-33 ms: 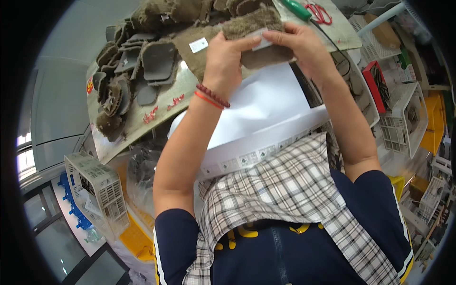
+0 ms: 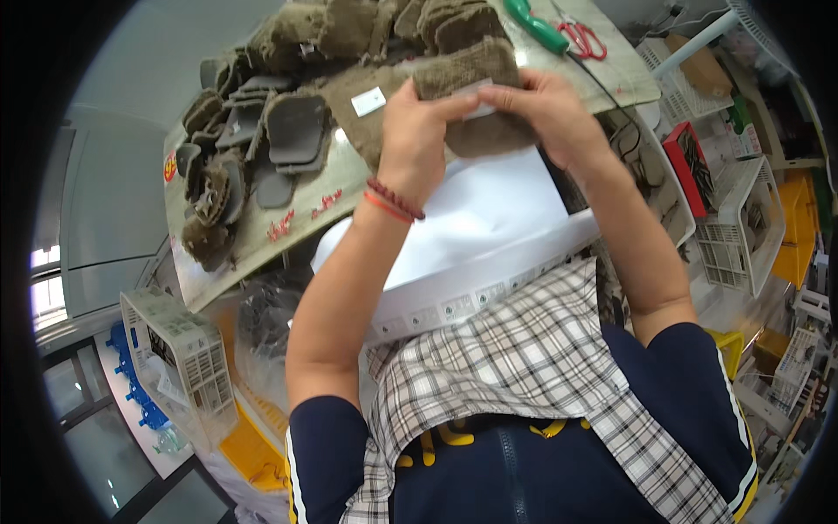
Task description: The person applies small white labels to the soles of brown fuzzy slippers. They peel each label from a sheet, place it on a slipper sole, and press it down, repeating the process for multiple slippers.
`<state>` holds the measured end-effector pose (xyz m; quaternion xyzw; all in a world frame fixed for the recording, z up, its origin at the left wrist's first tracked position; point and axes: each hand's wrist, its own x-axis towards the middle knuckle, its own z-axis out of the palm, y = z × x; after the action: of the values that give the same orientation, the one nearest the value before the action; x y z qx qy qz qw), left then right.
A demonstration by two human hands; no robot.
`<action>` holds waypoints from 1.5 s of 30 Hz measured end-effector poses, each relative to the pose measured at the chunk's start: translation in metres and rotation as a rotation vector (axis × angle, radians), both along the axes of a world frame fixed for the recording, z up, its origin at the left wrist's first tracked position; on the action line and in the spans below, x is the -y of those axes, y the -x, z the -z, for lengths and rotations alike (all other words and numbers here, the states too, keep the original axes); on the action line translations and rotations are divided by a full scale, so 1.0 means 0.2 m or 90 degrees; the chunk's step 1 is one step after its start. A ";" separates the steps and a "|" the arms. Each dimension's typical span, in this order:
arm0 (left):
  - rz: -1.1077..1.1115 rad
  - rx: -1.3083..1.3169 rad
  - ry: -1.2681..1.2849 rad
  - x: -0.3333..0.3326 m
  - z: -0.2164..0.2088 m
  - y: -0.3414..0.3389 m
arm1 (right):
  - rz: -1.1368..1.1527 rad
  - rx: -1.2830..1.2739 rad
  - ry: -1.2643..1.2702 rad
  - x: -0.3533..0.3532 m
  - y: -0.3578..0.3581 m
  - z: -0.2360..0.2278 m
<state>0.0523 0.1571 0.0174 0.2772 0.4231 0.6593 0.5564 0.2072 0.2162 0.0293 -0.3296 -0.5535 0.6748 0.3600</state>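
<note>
Over the near edge of the table, my left hand (image 2: 415, 122) and my right hand (image 2: 559, 113) hold a brown fuzzy fabric piece (image 2: 467, 72) from its two sides. Both thumbs press on a small white label (image 2: 474, 90) lying across the fabric's middle, partly covered by them. My other fingers are wrapped behind the piece and hidden. Left of my left hand, a second white label (image 2: 367, 102) lies on brown fabric on the table. Below my hands a large white sheet (image 2: 471, 210) with a row of printed labels along its near edge covers my lap.
Brown fabric and grey pad pieces (image 2: 295, 131) are heaped on the table (image 2: 253, 253)'s left and back. Red-handled scissors (image 2: 583, 41) and a green tool (image 2: 537, 28) with a black cord lie back right. Crates (image 2: 738, 231) stand right, another crate (image 2: 179, 336) lower left.
The whole view has shifted slightly, so the table sits a little lower in it. Both hands keep their hold on the fabric piece, thumbs still on the label.
</note>
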 end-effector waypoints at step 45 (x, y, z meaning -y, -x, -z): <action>-0.229 -0.101 -0.043 0.17 0.29 0.42 | -0.062 0.030 -0.050 -0.12 0.41 0.25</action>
<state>-0.0316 0.1237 -0.0399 0.2668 0.4859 0.7380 0.3848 0.1262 0.2410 -0.0216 -0.3039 -0.6029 0.6615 0.3265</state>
